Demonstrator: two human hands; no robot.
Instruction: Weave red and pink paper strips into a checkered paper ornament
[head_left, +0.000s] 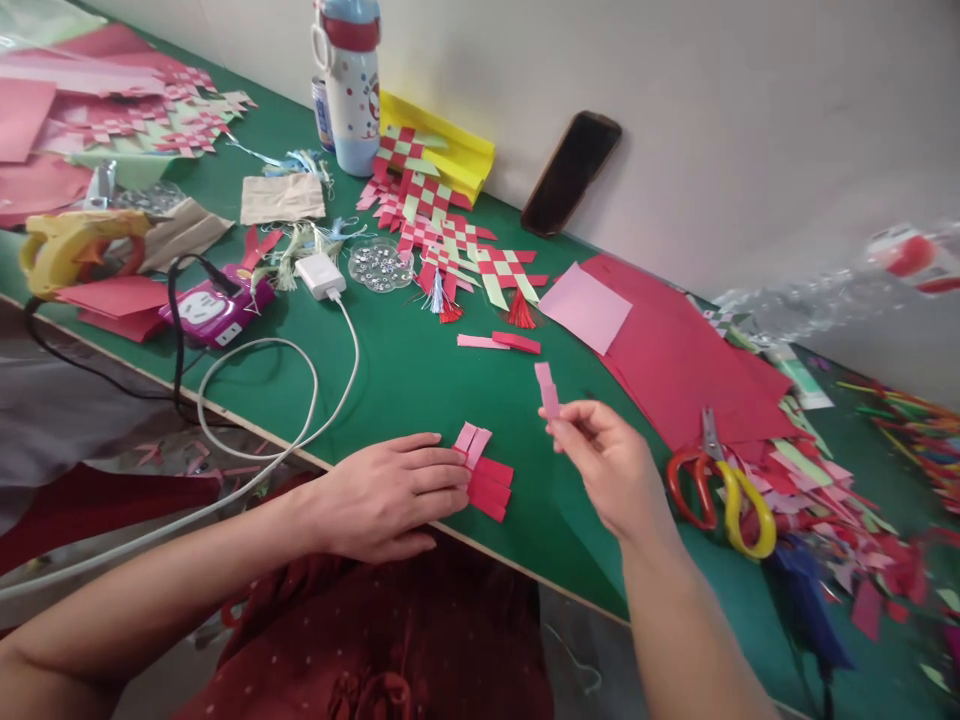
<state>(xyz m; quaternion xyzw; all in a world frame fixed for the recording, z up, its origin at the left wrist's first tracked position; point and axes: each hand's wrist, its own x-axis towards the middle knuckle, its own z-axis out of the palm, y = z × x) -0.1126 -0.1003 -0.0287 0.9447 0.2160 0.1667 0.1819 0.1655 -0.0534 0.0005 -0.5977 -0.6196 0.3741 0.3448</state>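
My left hand (pixel 397 493) lies flat at the table's front edge, fingers stretched out, its fingertips on the left part of a small piece of red strips (pixel 491 488) crossed by pink strips (pixel 474 441). To the right, my right hand (pixel 600 450) is raised over the table and pinches a pink paper strip (pixel 547 388) between thumb and fingers. Beyond the hands lie a loose light pink strip (pixel 481 342) and a red strip (pixel 517 343), their ends touching. The part of the woven piece under my left fingers is hidden.
Scissors (pixel 709 485) and paper scraps (pixel 817 490) lie right, near red sheets (pixel 675 350). Woven fish shapes (pixel 431 215), a bottle (pixel 355 90) and a phone (pixel 571 172) are at the back. A white cable (pixel 315 385) and purple power socket (pixel 214 308) are left.
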